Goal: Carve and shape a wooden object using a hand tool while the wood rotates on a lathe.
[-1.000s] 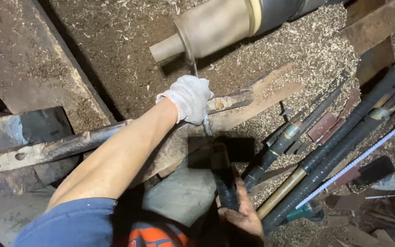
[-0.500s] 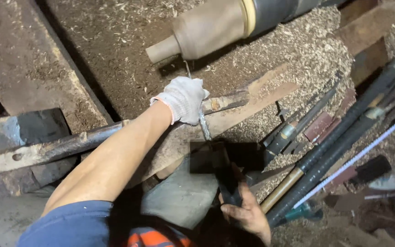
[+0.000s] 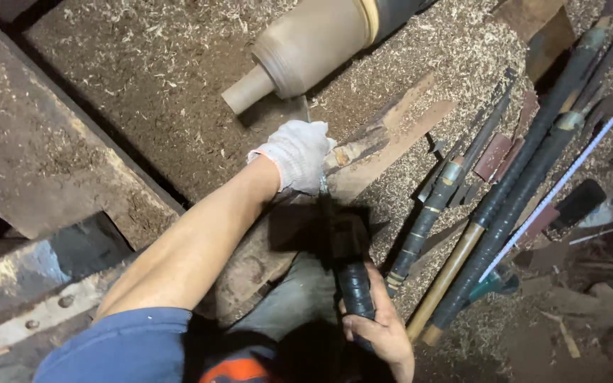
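My left hand (image 3: 296, 154), in a white knit glove, is closed around the metal shaft of a long turning tool (image 3: 324, 181) where it crosses a rusty tool rest (image 3: 352, 152). The thin blade tip (image 3: 306, 110) points up toward a tan cylindrical workpiece (image 3: 299, 50) lying across the top of the head view. My bare right hand (image 3: 381, 330) grips the same tool's black taped handle (image 3: 355, 287) at the bottom centre. A dark blurred block hides the middle of the tool.
Sawdust and shavings cover the lathe bed (image 3: 143, 85). Several long-handled chisels (image 3: 477, 213) lie side by side to the right, with a thin white rod (image 3: 548, 202) among them. A rusty bolted metal bar (image 3: 37, 312) sits at the lower left.
The view has shifted slightly; the workpiece now sits lower left in the frame. Both hands keep their hold on the tool, with the blade still near the workpiece's narrow end.
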